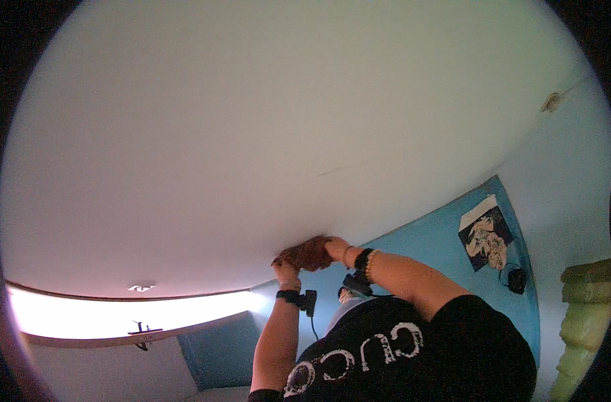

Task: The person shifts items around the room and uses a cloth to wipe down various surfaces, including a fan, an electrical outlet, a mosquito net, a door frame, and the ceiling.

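Observation:
Both of my hands are on a crumpled brown cloth (308, 255), which lies against a broad pale surface (265, 130). At the cloth's left end, my left hand (286, 271) grips it. My right hand (337, 248) has hold of the other end, slightly higher in the picture. The fingers are partly hidden by the cloth. Each wrist carries a black strap with a small dark device, the left device (310, 300) and the right device (358, 282). A beaded bracelet (370, 266) circles the right wrist.
A blue surface (416, 241) adjoins the pale one, bearing a printed picture (486, 233) and a black corded object (516, 279). Yellow-green fabric (584, 311) hangs at right. A bright window opening (84, 311) with a dark latch (144, 330) and a white fitting (141, 288) are at left.

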Demonstrator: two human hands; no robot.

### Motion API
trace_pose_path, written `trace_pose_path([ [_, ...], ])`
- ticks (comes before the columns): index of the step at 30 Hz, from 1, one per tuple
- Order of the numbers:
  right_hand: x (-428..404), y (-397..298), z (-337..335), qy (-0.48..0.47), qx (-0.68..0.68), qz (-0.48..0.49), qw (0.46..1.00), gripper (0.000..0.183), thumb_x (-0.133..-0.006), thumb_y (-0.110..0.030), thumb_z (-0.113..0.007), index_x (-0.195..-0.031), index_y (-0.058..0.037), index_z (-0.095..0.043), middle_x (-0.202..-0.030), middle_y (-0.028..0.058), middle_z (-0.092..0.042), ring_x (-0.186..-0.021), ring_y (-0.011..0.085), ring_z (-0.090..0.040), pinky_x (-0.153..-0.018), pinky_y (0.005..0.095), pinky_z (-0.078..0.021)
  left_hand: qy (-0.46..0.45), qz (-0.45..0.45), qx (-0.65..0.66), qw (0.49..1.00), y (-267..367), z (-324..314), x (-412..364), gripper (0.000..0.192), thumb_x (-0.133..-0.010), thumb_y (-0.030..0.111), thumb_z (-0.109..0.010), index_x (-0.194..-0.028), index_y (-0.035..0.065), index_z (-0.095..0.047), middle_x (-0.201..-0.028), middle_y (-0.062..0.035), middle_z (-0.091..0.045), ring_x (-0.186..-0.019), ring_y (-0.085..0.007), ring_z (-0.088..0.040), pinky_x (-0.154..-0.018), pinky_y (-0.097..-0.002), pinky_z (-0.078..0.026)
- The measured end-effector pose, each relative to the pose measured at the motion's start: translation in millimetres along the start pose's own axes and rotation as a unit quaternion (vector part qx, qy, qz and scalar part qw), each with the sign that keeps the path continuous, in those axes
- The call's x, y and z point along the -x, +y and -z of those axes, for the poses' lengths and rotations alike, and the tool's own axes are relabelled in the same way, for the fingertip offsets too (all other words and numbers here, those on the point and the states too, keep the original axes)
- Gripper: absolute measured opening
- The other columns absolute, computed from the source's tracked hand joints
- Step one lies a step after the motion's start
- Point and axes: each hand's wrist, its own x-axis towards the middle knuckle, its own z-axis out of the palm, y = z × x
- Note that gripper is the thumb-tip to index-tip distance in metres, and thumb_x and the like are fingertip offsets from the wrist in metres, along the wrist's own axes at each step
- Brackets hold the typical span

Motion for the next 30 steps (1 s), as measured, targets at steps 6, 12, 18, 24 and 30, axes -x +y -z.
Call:
trace_pose_path([
  [6,98,108,90,0.069,0.071,-0.038,0.994,0.023,-0.083,-0.016,-0.047,-0.095,-0.0008,-0.06,-0.09,0.0171,-0.062,-0.08,0.0315,-0.06,-0.075,0.0369,-0.0483,-0.071,-0.239,-0.103,0.963,146,-20,-3,0.033,-0.081,0.02,-0.052,-0.113,0.0112,-0.055,-0.108,-0.0059,-0.059,-0.1,-0.0226,-0.054,-0.086,-0.0365,-0.043],
  [12,168,64,205,0.107,-0.679,-0.135,0.714,0.03,-0.083,-0.017,-0.048,-0.108,-0.0011,-0.055,-0.094,0.0098,-0.059,-0.084,0.0201,-0.058,-0.068,0.033,-0.0501,-0.056,-0.229,0.345,0.908,237,13,25,0.036,-0.084,0.022,-0.053,-0.117,0.0098,-0.05,-0.118,-0.01,-0.052,-0.108,-0.0254,-0.049,-0.092,-0.037,-0.04],
  [18,209,-91,334,0.094,-0.527,0.151,0.831,0.028,-0.083,-0.017,-0.05,-0.105,-0.0008,-0.054,-0.093,0.0057,-0.059,-0.08,0.0168,-0.056,-0.065,0.0282,-0.0477,0.185,-0.241,0.276,0.912,298,196,111,0.031,-0.082,0.016,-0.051,-0.113,0.0084,-0.048,-0.108,-0.0096,-0.053,-0.094,-0.02,-0.053,-0.077,-0.0286,-0.045],
  [24,249,-232,408,0.513,-0.186,0.398,0.737,0.017,-0.074,-0.008,-0.056,-0.091,-0.005,-0.054,-0.079,0.0083,-0.06,-0.071,0.0182,-0.059,-0.065,0.0288,-0.0473,0.517,-0.311,0.418,0.679,383,344,178,0.02,-0.084,0.003,-0.049,-0.103,0.0018,-0.047,-0.099,-0.0076,-0.05,-0.088,-0.0158,-0.051,-0.075,-0.0241,-0.043],
  [30,248,-187,396,0.578,0.078,0.319,0.747,0.029,-0.064,-0.005,-0.06,-0.092,-0.0081,-0.055,-0.087,0.0087,-0.057,-0.076,0.0258,-0.058,-0.066,0.0312,-0.0486,0.638,-0.318,0.13,0.69,364,288,127,0.027,-0.075,0.0,-0.051,-0.102,-0.0015,-0.05,-0.1,-0.016,-0.051,-0.094,-0.0262,-0.051,-0.081,-0.0313,-0.042],
])
